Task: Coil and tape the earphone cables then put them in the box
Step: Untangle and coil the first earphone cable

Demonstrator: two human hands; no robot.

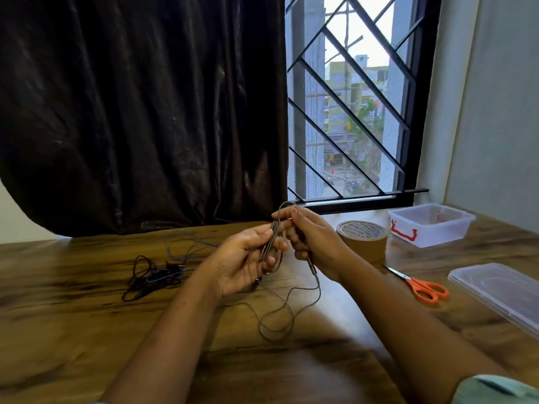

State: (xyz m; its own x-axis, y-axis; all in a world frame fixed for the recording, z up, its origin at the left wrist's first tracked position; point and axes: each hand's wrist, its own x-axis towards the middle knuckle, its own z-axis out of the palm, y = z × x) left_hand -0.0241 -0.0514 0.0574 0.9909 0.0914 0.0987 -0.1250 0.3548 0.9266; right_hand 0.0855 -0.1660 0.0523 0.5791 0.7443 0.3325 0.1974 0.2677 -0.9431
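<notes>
Thin grey earphone cable [271, 240] is held up over the brown wooden table [87, 316], between both hands and folded into long loops. Left hand [250, 258], palm up, curls its fingers round the loops. Right hand [315, 243] pinches their top end — a strand runs down out of its curled fingers. The loose tail drops to the near tabletop. Tangle of dark cables [154, 277] lies left; clear plastic box with red latch [431, 225] sits far right, well apart.

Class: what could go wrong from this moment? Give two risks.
1. The left hand and right hand both grip the grey earphone cable; freeing one to reach the tape roll might let it spring open.
2. Its slack lies looped on the table and could knot when drawn in.
</notes>
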